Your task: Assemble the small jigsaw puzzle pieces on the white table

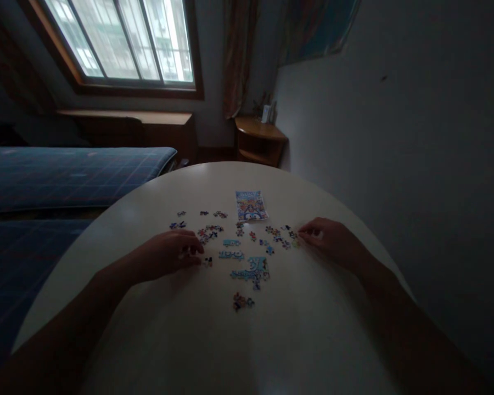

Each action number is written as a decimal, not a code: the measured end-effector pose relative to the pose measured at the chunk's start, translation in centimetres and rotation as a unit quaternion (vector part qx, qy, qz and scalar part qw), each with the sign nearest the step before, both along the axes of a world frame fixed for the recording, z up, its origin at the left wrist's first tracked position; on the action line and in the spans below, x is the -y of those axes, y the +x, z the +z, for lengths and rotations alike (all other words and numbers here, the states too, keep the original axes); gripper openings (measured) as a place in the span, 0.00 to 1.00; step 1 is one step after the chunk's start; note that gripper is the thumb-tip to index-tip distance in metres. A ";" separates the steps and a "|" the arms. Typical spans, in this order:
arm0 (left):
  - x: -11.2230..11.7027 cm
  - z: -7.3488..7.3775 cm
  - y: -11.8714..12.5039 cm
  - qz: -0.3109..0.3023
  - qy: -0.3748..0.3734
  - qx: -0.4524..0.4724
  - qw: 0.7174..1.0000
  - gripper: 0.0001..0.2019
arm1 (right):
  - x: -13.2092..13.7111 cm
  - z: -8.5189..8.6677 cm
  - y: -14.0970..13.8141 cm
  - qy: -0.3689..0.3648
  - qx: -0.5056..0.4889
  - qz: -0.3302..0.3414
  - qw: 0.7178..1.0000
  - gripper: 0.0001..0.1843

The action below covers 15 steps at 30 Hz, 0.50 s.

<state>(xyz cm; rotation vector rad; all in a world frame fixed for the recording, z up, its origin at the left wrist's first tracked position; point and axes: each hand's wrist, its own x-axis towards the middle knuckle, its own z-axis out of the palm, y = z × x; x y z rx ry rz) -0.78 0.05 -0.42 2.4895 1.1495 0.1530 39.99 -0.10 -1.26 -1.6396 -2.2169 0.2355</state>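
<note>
Beside a small multicoloured jigsaw piece (208, 262), left of centre, the left hand (175, 251) is curled; right of centre, the right hand (331, 236) is pinched. Any grip cannot be confirmed. If brushed, the joined light-blue jigsaw section (255, 265) below centre could be split.

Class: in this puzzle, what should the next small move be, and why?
Perhaps the left hand should slide the narrow pale-blue strip of jigsaw toward the larger, irregular pale-blue jigsaw section: they share a colour, lie close but apart, and the strip is near that hand. Whether they fit, I cannot tell.
</note>
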 end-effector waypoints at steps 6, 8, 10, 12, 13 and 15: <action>0.4 -0.3 0.7 -0.011 -0.030 0.006 0.999 0.11 | 0.5 0.0 0.0 -0.065 -0.022 0.010 0.998 0.10; 0.3 -0.5 0.7 -0.017 -0.033 0.012 0.999 0.11 | 0.6 -0.2 0.0 -0.079 -0.034 0.015 0.996 0.11; 0.1 -0.7 0.6 -0.021 -0.031 0.018 0.999 0.10 | 0.6 -0.3 0.1 -0.085 -0.043 0.024 0.995 0.13; 0.0 -0.8 0.6 -0.019 -0.030 0.021 0.999 0.10 | 0.5 -0.5 0.2 -0.085 -0.047 0.031 0.995 0.12; 0.0 -0.8 0.6 -0.017 -0.030 0.021 0.999 0.10 | 0.5 -0.5 0.3 -0.084 -0.046 0.033 0.995 0.11; 0.0 -0.8 0.6 -0.019 -0.030 0.021 0.999 0.10 | 0.4 -0.7 0.2 -0.078 -0.042 0.029 0.996 0.11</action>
